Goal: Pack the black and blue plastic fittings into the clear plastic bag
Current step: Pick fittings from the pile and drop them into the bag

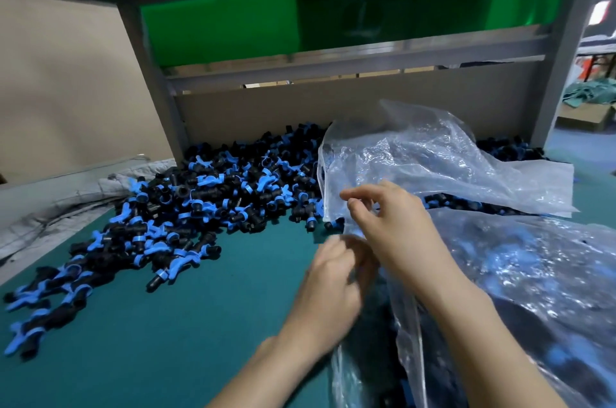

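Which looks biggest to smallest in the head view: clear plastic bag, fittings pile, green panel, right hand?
1. clear plastic bag: largest, though it is also nearest the camera.
2-3. fittings pile and green panel: these look about alike, so not ranked.
4. right hand: smallest.

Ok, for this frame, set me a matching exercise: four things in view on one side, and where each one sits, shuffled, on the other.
Things:
1. loose fittings
2. clear plastic bag
3. green panel
4. grey cloth

Places:
A. behind the grey frame, at the back
B. crumpled at the left edge of the teal mat
C. heaped on that mat
D. pinched by the right hand

Pairs: 1-C, 2-D, 3-A, 4-B.
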Demonstrator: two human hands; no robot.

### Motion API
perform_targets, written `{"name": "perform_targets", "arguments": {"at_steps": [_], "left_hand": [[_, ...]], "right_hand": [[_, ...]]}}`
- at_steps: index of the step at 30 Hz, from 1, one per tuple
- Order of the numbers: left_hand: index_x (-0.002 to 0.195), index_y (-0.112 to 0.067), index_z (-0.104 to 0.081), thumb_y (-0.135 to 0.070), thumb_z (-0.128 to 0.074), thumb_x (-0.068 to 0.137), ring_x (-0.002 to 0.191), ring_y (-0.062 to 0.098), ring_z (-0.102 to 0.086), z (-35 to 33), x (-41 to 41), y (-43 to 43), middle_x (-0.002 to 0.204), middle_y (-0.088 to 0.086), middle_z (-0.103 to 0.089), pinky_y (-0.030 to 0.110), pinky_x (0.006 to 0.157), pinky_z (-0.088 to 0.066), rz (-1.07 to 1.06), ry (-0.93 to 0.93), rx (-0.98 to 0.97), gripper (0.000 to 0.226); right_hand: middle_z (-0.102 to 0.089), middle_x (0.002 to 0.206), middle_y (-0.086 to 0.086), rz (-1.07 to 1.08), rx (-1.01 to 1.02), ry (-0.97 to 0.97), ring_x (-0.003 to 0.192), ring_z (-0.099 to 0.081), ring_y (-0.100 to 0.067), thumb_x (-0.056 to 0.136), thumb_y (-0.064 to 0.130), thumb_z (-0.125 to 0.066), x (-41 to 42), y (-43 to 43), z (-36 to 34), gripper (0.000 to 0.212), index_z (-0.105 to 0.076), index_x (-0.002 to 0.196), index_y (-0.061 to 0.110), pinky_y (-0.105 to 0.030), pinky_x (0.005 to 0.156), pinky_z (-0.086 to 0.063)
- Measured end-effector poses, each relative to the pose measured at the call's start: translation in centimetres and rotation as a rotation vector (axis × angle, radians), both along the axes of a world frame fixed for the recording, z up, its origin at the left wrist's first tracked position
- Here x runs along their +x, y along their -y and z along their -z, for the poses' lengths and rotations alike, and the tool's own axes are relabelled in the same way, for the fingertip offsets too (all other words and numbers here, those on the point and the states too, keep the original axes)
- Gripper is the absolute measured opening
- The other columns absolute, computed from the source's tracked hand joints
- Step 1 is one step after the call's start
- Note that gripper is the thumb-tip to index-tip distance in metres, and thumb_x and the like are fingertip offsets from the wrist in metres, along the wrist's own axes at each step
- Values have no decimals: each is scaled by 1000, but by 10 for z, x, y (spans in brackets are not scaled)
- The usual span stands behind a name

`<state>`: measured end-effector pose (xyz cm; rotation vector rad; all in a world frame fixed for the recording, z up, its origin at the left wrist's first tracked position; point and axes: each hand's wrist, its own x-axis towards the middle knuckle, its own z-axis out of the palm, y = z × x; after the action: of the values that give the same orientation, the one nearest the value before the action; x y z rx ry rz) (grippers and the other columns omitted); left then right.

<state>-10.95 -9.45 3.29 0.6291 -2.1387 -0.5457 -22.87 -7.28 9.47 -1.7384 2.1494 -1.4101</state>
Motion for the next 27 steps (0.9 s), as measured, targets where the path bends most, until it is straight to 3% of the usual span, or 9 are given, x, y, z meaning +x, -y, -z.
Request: {"name": "perform_targets", "arguments": {"at_steps": [3,7,10,14,16,17,20,22,27], "left_hand": [[101,-24,-68,-35,-46,100,97,13,-53,16,62,52,98,-15,-63,33,87,-41,-303,114,-213,25],[144,-21,-43,-29,-40,102,110,22,-44,34,121,107,120,1,-51,35,94,-35,-750,663,-227,43],[151,-21,-28,-14,-51,94,112,26,-41,22,145,126,125,6,-41,34,93,-33,-840,1000,-307,62],[137,-18,-43,-5,-60,83,113,26,-41,9,136,131,121,6,-42,34,93,-34,-789,1190,-455,57],[126,-15,-52,-15,-53,94,106,24,-45,2,130,125,114,4,-48,34,90,-39,-733,1028,-482,32],[119,-16,-56,-21,-51,97,101,21,-47,-2,125,118,108,2,-51,34,86,-41,-694,808,-437,23],[99,-28,-59,-26,-55,95,84,2,-53,-16,102,90,92,-13,-60,14,71,-40,-517,11,12,7],[94,-28,-65,-17,-58,95,68,-5,-56,-13,81,72,80,-14,-69,7,62,-42,-361,-367,353,13],[103,-9,-67,-2,-53,97,76,10,-69,17,41,42,87,3,-73,20,69,-55,-41,-778,938,16]], "right_hand": [[-62,107,7,30,140,-46,104,-60,-19,97,33,-52,-2,1,8,24,-72,111,37,-35,86,-48],[-63,113,5,59,271,-134,105,-62,-27,98,34,-49,-4,0,17,26,-70,113,38,-39,86,-51],[-61,113,6,66,303,-159,104,-60,-25,100,33,-47,-6,0,20,27,-69,114,39,-36,83,-49],[-61,113,5,77,334,-207,101,-61,-25,100,32,-46,-8,1,22,28,-68,116,38,-36,78,-49],[-61,113,6,77,341,-211,102,-61,-25,100,32,-46,-9,0,23,28,-68,117,38,-37,81,-50],[-60,113,6,73,340,-209,102,-61,-25,100,33,-46,-9,1,23,28,-68,116,38,-37,82,-50],[-61,112,6,65,333,-216,102,-61,-26,100,35,-47,-10,2,23,26,-68,116,38,-38,83,-51],[-60,110,6,59,339,-230,101,-61,-25,100,38,-48,-10,1,23,26,-69,115,37,-37,82,-50],[-52,105,9,15,397,-293,105,-59,-24,98,44,-51,-8,-1,22,28,-66,121,39,-33,75,-42]]}}
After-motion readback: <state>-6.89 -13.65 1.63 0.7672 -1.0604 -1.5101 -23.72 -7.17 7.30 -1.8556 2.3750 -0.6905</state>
